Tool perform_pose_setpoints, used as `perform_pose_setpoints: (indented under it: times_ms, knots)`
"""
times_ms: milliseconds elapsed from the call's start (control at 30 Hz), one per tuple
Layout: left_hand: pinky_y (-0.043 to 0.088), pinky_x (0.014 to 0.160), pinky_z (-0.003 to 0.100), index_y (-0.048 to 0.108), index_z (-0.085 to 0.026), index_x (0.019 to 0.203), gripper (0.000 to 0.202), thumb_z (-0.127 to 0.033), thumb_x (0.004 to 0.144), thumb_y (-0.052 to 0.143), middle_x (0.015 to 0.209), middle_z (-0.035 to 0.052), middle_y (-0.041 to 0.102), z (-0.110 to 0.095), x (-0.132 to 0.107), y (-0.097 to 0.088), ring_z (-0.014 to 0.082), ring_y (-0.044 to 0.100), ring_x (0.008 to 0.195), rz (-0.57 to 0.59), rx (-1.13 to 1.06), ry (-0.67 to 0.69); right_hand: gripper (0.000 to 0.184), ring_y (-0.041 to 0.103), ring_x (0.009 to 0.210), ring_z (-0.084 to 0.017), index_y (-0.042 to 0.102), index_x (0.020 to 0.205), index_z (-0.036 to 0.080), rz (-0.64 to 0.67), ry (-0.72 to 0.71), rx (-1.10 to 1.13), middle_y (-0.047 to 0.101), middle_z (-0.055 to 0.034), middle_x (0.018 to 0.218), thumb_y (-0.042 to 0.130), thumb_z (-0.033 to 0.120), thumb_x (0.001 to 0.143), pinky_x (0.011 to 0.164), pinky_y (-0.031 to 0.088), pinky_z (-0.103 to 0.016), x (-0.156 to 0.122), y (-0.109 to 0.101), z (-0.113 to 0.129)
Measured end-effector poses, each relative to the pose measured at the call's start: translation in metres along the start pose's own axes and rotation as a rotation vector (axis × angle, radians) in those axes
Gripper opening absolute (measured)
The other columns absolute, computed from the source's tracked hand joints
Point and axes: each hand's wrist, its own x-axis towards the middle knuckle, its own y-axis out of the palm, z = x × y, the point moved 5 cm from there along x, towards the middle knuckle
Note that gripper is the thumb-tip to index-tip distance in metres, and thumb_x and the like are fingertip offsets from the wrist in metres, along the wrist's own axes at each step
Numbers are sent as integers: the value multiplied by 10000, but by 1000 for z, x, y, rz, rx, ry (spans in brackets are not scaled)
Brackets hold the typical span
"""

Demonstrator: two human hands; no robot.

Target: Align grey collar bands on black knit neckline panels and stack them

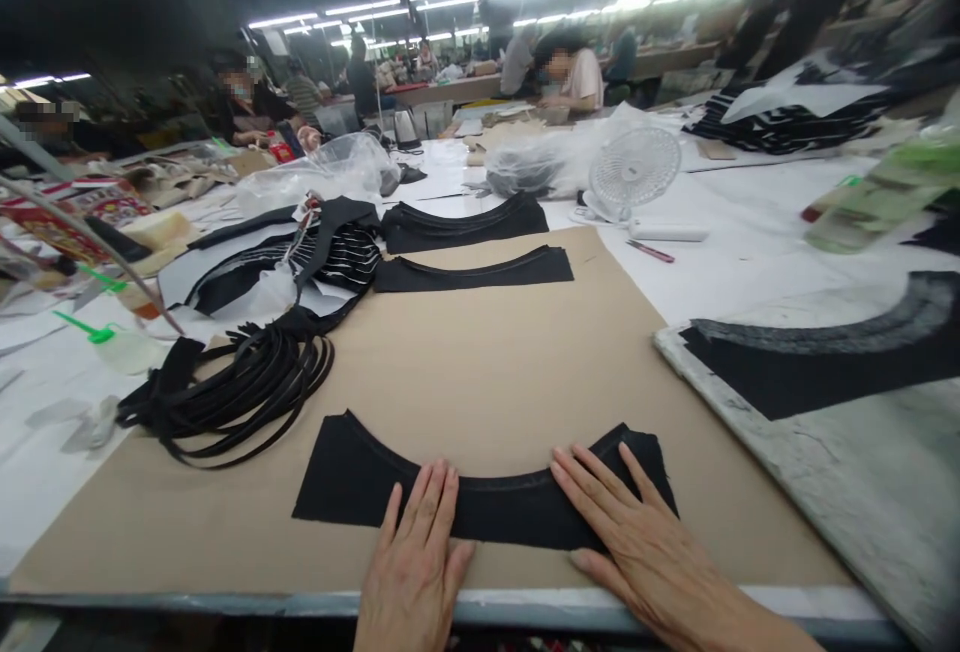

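A curved black fabric piece (352, 477) lies flat on brown paper (487, 362) near the table's front edge. My left hand (414, 562) rests flat on its middle, fingers stretched out and together. My right hand (637, 542) lies flat on its right part, fingers spread. Neither hand grips anything. To the left, a bundle of thin black strips (240, 392) sits half on the paper. More black curved pieces (472, 270) lie at the paper's far end.
A white slab (825, 462) carrying another black curved piece stands at the right. A small white fan (634, 172), plastic bags (330, 172), striped fabric (300, 257) and green-capped bottles (120, 342) lie further off. Other people work at tables behind.
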Motion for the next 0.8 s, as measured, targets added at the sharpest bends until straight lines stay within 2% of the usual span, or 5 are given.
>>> perform_pose_setpoints:
  times_ms: [233,433,567,700,800]
  knots:
    - [250,1134,394,353,-118,1438,517,-287,951,396,1456,59,452,-1,2,1,194,390,1349,-36,15,-26,708,283,1399,-258,111,1525,224,38,49,68,339,-70,1514,483,325,931,1129,170,-604,0,-3,1]
    - [152,1177,372,390,-115,1418,494,-264,947,410,1444,51,469,-1,4,-1,191,367,1366,-66,-38,-25,668,246,1404,-326,212,1508,256,20,53,-15,310,-67,1528,515,346,918,1081,175,-685,5,1,6]
    - [100,1190,365,388,-111,1419,502,-266,943,424,1455,50,454,-2,3,-1,190,346,1378,-51,-58,-33,672,233,1405,-347,211,1504,304,52,46,-54,259,-57,1550,527,364,915,1054,170,-717,2,5,5]
    - [85,1193,386,384,-110,1420,504,-270,945,432,1456,52,454,0,-1,2,199,337,1383,-41,-73,-41,683,230,1406,-351,196,1496,376,69,33,-58,230,-42,1560,542,357,907,1039,185,-719,-2,4,2]
    - [117,1187,389,381,-132,1422,493,-259,949,440,1457,45,454,3,-2,3,198,326,1388,-49,-108,-64,679,235,1407,-328,175,1510,318,72,52,-45,259,-45,1549,509,381,923,1066,133,-705,-3,2,-1]
